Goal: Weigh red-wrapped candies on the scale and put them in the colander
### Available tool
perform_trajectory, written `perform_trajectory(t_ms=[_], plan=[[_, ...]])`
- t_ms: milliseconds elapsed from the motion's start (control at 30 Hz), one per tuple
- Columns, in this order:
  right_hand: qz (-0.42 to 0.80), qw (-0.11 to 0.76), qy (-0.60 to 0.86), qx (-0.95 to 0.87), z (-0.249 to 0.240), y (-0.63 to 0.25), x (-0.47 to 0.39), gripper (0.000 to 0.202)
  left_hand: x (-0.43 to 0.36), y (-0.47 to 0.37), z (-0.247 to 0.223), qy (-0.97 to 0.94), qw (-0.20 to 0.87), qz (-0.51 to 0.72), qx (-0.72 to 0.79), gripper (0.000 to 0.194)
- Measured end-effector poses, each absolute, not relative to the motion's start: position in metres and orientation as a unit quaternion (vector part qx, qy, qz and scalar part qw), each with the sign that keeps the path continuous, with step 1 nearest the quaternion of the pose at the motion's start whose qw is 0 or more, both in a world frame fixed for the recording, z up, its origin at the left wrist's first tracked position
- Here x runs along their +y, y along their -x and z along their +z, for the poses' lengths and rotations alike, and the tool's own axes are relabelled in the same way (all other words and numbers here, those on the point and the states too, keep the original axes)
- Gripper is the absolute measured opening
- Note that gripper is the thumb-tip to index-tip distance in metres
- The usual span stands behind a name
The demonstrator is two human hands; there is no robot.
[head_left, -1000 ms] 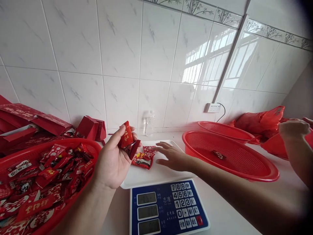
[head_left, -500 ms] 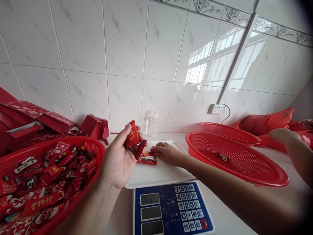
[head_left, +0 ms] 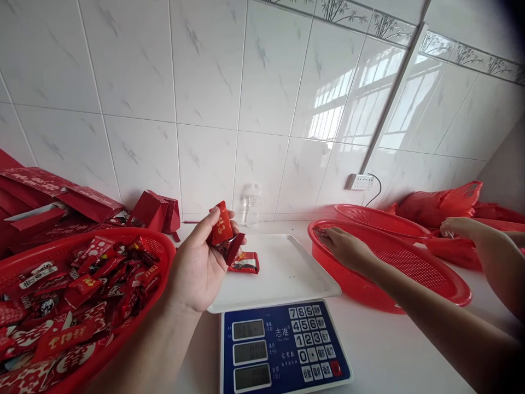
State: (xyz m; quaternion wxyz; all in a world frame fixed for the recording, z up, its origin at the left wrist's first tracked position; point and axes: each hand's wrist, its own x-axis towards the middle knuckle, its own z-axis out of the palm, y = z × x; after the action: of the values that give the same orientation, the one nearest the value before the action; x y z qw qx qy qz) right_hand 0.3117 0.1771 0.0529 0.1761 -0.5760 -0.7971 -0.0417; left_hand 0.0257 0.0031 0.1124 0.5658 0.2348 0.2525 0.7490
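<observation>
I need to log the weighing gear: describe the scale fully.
The scale stands on the white counter, its blue front panel bearing three grey displays, a white number keypad and one red key. Its white rectangular tray lies flat and carries one red candy packet near its left edge. No hand touches it.

I am holding two red sweet packets (head_left: pixel 222 234) up in my left hand (head_left: pixel 197 271), pinched between thumb and fingers beside the full red basket (head_left: pixel 158 246). My right hand (head_left: pixel 344 247) is lying curled over the near rim of the red sieve basket (head_left: pixel 435 284). One packet (head_left: pixel 245 263) is resting on the white scale tray (head_left: pixel 287 273). Another person's hand (head_left: pixel 461 227) is touching red bags (head_left: pixel 438 202) at the worktop's far right.
</observation>
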Motion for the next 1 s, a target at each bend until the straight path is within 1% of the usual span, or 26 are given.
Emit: perform_trajectory(t_ms=[100,167,233,267,300,400,500,600,733,833,1000], plan=[[-0.047,0.171,0.617,-0.767,0.053,-0.348,0.182,0.044,0.004,-0.027,0.112,-0.223,0.565,0.754,0.248,0.016],[-0.046,0.155,0.63,-0.76,0.048,-0.366,0.185,0.04,0.005,-0.027,0.112,-0.222,0.568,0.751,0.251,0.016],[-0.054,0.141,0.634,-0.758,0.043,-0.377,0.188,0.03,0.005,-0.026,0.112,-0.224,0.573,0.746,0.254,0.017],[-0.062,0.138,0.634,-0.758,0.041,-0.378,0.189,0.029,0.005,-0.026,0.112,-0.225,0.575,0.744,0.255,0.017],[-0.07,0.137,0.632,-0.759,0.04,-0.376,0.19,0.031,0.005,-0.026,0.112,-0.225,0.577,0.742,0.256,0.018],[-0.084,0.136,0.611,-0.775,0.04,-0.352,0.189,0.044,0.005,-0.025,0.113,-0.222,0.576,0.744,0.255,0.019],[-0.07,0.125,0.55,-0.823,0.044,-0.307,0.174,0.048,0.005,-0.025,0.112,-0.223,0.568,0.751,0.253,0.018],[-0.035,0.097,0.462,-0.881,0.047,-0.258,0.148,0.051,0.004,-0.026,0.112,-0.227,0.564,0.752,0.255,0.019],[0.045,0.05,0.323,-0.944,0.049,-0.206,0.117,0.058,0.004,-0.026,0.112,-0.23,0.564,0.753,0.249,0.019],[0.062,0.045,0.267,-0.961,0.048,-0.184,0.11,0.054,0.004,-0.026,0.113,-0.232,0.565,0.751,0.251,0.019],[0.039,0.062,0.277,-0.958,0.041,-0.171,0.114,0.039,0.004,-0.026,0.114,-0.223,0.562,0.756,0.25,0.017]])
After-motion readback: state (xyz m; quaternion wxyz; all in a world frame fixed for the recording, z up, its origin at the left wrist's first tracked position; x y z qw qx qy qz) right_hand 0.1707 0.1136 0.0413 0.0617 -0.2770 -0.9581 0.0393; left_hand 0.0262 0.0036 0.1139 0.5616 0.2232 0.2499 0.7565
